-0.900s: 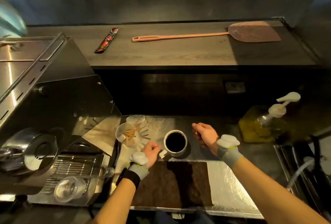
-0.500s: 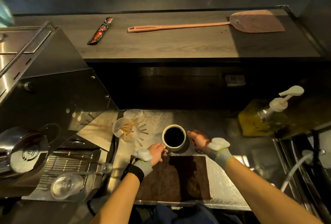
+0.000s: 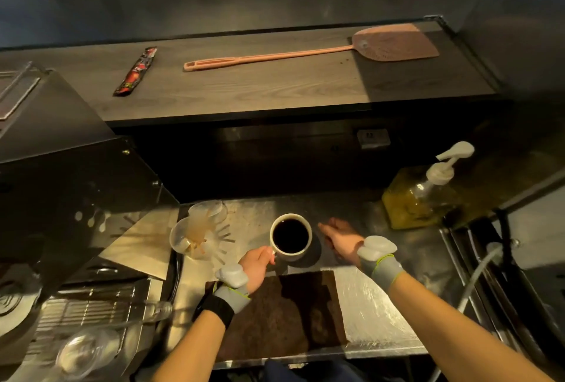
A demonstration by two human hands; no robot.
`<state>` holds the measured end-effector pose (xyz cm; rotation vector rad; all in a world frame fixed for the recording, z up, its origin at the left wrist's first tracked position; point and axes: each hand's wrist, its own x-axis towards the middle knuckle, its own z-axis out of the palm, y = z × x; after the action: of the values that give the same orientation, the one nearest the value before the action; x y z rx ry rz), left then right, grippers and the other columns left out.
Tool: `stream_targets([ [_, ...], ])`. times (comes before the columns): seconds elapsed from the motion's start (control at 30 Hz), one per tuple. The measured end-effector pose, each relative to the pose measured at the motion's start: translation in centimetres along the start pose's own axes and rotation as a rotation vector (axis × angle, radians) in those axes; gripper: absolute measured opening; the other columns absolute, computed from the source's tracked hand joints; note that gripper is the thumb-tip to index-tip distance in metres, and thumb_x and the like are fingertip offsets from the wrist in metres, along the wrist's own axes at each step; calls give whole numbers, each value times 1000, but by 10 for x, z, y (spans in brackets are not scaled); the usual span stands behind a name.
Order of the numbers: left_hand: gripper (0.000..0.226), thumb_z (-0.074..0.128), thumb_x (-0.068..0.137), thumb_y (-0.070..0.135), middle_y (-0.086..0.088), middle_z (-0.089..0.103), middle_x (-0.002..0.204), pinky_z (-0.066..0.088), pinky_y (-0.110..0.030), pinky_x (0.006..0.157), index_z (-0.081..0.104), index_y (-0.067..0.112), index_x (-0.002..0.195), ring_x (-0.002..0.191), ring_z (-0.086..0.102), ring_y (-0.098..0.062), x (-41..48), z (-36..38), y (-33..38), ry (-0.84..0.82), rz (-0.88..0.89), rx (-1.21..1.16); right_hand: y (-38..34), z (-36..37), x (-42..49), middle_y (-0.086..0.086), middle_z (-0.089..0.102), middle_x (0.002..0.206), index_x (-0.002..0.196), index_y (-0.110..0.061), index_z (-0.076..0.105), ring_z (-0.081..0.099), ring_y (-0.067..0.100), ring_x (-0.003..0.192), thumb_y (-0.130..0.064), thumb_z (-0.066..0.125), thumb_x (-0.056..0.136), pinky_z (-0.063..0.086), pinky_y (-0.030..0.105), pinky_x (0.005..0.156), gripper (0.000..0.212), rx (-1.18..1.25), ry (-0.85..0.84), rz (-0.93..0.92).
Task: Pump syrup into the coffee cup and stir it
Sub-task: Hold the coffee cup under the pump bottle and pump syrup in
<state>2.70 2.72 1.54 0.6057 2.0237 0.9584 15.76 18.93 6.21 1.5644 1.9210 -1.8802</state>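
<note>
A white coffee cup full of black coffee stands on the steel counter. My left hand grips the cup's handle at its left side. To the cup's right my right hand lies flat with fingers apart, holding nothing, close to the cup. The syrup bottle, clear with yellowish syrup and a white pump head, stands at the right rear of the counter, well apart from both hands. A clear cup of wooden stir sticks stands left of the coffee cup.
A dark mat lies in front of the cup. The coffee machine and its drip grate fill the left side. On the raised wooden shelf lie a pink fly swatter and a red sachet. Hoses run down the right edge.
My left hand has closed on the cup's handle. My right hand has opened and flattened beside the cup.
</note>
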Motion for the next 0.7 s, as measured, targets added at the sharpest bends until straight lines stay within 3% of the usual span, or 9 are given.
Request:
stream_targets([
  [0.1, 39, 37, 90, 30, 4, 47, 58, 31, -33, 58, 45, 26, 53, 53, 37, -14, 6, 8, 32, -62, 59, 57, -8, -34, -14, 3, 39, 57, 68, -20, 43, 39, 2, 32, -22, 50, 97, 28, 14, 34, 30, 74, 86, -54],
  [0.23, 32, 30, 82, 40, -11, 53, 73, 31, -35, 66, 43, 24, 57, 61, 37, -19, 15, 24, 77, -132, 161, 125, -24, -90, -28, 6, 36, 51, 64, -15, 43, 29, 2, 19, -24, 50, 97, 21, 14, 26, 35, 163, 239, -119],
  [0.33, 32, 32, 86, 37, -11, 47, 71, 31, -35, 67, 44, 23, 59, 63, 38, -19, 18, 42, 116, -156, 208, 132, -33, -138, -35, 1, 48, 42, 60, -18, 45, 41, 3, 24, -41, 54, 92, 28, 20, 41, 39, 238, 385, -98],
  [0.4, 34, 32, 91, 35, -9, 51, 73, 33, -34, 69, 52, 22, 66, 68, 45, -21, 21, 54, 141, -164, 236, 154, -42, -167, -43, -4, 51, 37, 58, -17, 48, 49, 12, 41, -46, 55, 89, 29, 25, 48, 43, 269, 487, -68],
  [0.5, 32, 36, 93, 27, -7, 56, 85, 31, -27, 72, 64, 10, 93, 82, 49, -18, 22, 73, 176, -134, 286, 211, -55, -196, -50, 3, 49, 54, 54, -15, 50, 44, 19, 50, -53, 48, 90, 32, 28, 50, 53, 242, 568, -54],
  [0.57, 32, 39, 93, 26, -8, 59, 85, 29, -22, 67, 65, 9, 99, 82, 49, -17, 19, 85, 195, -126, 332, 201, -60, -207, -47, 4, 49, 58, 54, -15, 50, 46, 19, 53, -60, 45, 88, 35, 29, 55, 57, 201, 597, -35],
  [0.63, 30, 40, 92, 26, -3, 61, 71, 28, -24, 56, 67, 16, 82, 74, 51, -17, 18, 94, 206, -148, 352, 134, -62, -211, -41, 4, 53, 62, 58, -15, 53, 50, 22, 59, -65, 43, 85, 40, 34, 65, 58, 135, 611, 11],
  [0.7, 37, 40, 92, 28, 5, 57, 57, 33, -27, 54, 57, 25, 59, 59, 50, -13, 21, 101, 211, -171, 386, 72, -63, -215, -37, 4, 56, 66, 61, -16, 55, 55, 27, 67, -67, 41, 84, 43, 38, 72, 57, 74, 592, 34],
])
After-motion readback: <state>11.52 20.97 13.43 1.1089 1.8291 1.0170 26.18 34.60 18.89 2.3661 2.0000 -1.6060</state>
